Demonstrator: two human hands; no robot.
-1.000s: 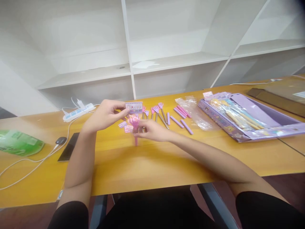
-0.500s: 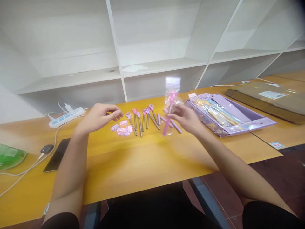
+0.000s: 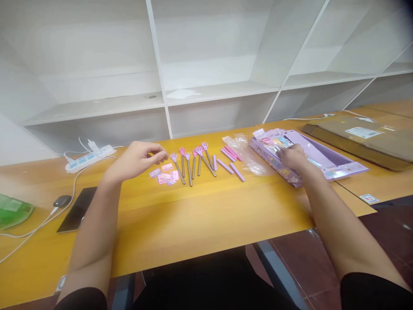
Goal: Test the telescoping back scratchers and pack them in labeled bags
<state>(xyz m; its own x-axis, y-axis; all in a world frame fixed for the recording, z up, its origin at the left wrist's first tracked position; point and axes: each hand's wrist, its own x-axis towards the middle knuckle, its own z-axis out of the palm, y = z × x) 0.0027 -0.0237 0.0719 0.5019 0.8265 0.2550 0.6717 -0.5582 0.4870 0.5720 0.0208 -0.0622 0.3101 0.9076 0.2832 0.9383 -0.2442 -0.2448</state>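
Observation:
My left hand (image 3: 137, 159) hovers low over the yellow table (image 3: 193, 215) with fingers loosely curled and nothing in them, just left of a heap of small pink labels (image 3: 164, 175). Beside the labels lies a row of several little hand-shaped pens (image 3: 192, 160), then several loose purple and pink caps (image 3: 229, 161). My right hand (image 3: 293, 156) reaches into the purple box (image 3: 338, 165) and rests on the bagged pens (image 3: 274, 142) inside; its fingers are bent down and I cannot see what they grip. Empty clear bags (image 3: 250, 157) lie between caps and box.
A white power strip (image 3: 89, 158) with cables sits at the back left. A dark phone (image 3: 75, 210) and a small black mouse-like object (image 3: 62, 200) lie near the left edge, beside a green packet (image 3: 13, 211). A flat brown carton (image 3: 364, 137) lies far right. White shelving stands behind.
My right hand carried a bagged pink pen from the middle of the table up and rightward, then down into the purple box. The left hand let go of a label and stayed by the labels.

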